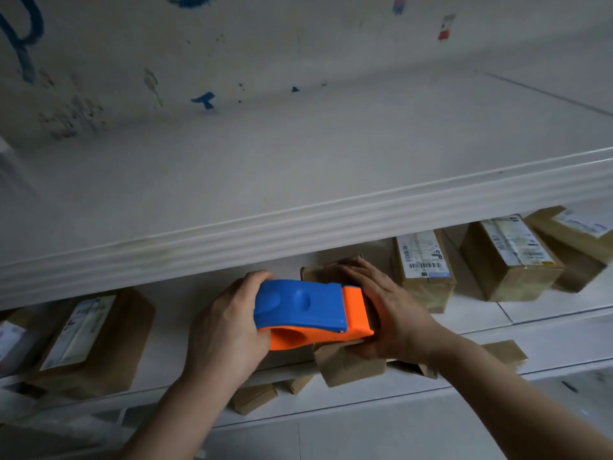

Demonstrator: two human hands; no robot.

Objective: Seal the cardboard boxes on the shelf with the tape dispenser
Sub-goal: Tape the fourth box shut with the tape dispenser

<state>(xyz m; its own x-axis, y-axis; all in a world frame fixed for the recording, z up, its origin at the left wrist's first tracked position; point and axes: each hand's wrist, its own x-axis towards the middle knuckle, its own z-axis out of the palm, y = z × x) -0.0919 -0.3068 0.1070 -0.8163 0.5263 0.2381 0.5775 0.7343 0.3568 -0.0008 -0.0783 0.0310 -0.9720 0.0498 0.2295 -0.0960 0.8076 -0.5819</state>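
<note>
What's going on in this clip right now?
A person is working on a small cardboard box at the front edge of a white shelf. The left hand grips the blue and orange tape dispenser, which sits on top of the box. The right hand lies on the box with fairly straight fingers, steadying it. Labelled boxes stand on the shelf to either side, and neither hand touches them.

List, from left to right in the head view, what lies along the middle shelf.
A labelled brown cardboard box, left hand, blue and orange plastic tape dispenser, right hand, second labelled cardboard box, third labelled cardboard box.
</note>
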